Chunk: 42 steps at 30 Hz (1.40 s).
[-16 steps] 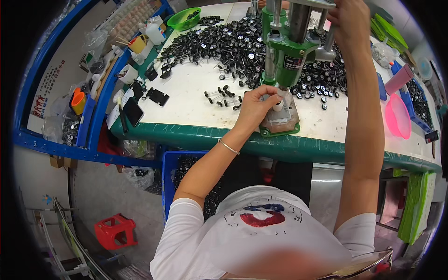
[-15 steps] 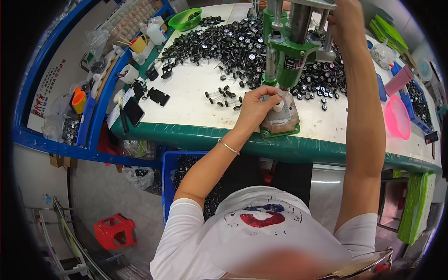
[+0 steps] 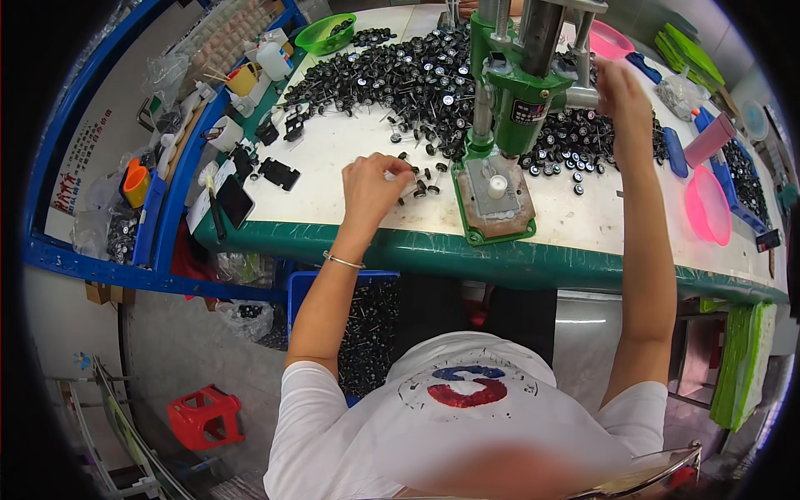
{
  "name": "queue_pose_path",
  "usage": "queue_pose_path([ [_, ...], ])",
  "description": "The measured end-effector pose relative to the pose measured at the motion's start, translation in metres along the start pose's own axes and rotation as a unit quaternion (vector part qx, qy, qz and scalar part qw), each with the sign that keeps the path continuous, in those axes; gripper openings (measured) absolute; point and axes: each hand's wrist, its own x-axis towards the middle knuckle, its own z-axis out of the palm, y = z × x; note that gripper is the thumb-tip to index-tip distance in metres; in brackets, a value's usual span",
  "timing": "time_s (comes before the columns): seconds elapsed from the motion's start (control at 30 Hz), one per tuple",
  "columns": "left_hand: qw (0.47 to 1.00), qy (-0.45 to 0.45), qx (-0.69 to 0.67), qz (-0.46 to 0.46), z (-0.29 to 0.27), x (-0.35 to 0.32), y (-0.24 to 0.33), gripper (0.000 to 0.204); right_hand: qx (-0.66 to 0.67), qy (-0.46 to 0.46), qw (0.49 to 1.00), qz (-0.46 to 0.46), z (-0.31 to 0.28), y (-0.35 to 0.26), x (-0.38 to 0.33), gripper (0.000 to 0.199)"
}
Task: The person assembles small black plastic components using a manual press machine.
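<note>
My left hand (image 3: 375, 187) is low over the white tabletop, thumb and fingers closed together beside a small group of black wheels on metal axles (image 3: 429, 182). Whatever the fingertips hold is hidden. To its right stands a green bench press (image 3: 521, 108); a round white holder (image 3: 497, 187) sits upright on its base plate, below the press head and with no hand touching it. My right hand (image 3: 621, 92) is raised at the right side of the press, fingers curled round the lever, which is mostly hidden behind them.
A large heap of wheel-and-axle pieces (image 3: 408, 79) spreads behind the press. Toward the left lie a phone (image 3: 235, 200) and a green bowl (image 3: 327, 35); toward the right, a pink bowl (image 3: 708, 208) and a pink cup (image 3: 710, 140). A blue crate (image 3: 302, 292) of parts is below the table edge.
My left hand has left the white holder under the press head and moved left to the small group of wheels. My right hand has come down and nearer beside the press.
</note>
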Motion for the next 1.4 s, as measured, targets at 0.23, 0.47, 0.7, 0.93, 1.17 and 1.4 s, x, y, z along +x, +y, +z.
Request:
queue_pose_path([
  [0.23,0.982,0.006,0.184,-0.045,0.016,0.038,-0.004,0.025,-0.342,-0.109,0.933,-0.039,-0.057,0.107,-0.085,0.021],
  [0.47,0.961,-0.057,0.267,-0.043,0.032,0.061,-0.005,0.024,-0.408,-0.143,0.9,-0.049,-0.051,0.116,-0.108,0.012],
  [0.7,0.972,0.053,0.225,0.029,0.041,0.04,0.0,0.008,-0.395,-0.166,0.902,-0.044,-0.046,0.101,-0.105,0.01],
  [0.93,0.975,0.084,0.198,0.061,0.048,0.029,-0.003,0.014,-0.156,-0.187,0.968,-0.064,0.009,0.054,-0.121,0.02],
  [1.17,0.989,-0.034,0.131,0.059,0.03,0.024,0.017,0.015,-0.188,-0.231,0.948,-0.114,0.045,0.044,-0.128,0.021],
  [1.4,0.974,-0.162,0.139,0.077,0.033,0.04,0.021,0.016,-0.09,-0.232,0.969,-0.004,0.046,0.054,-0.124,0.021],
])
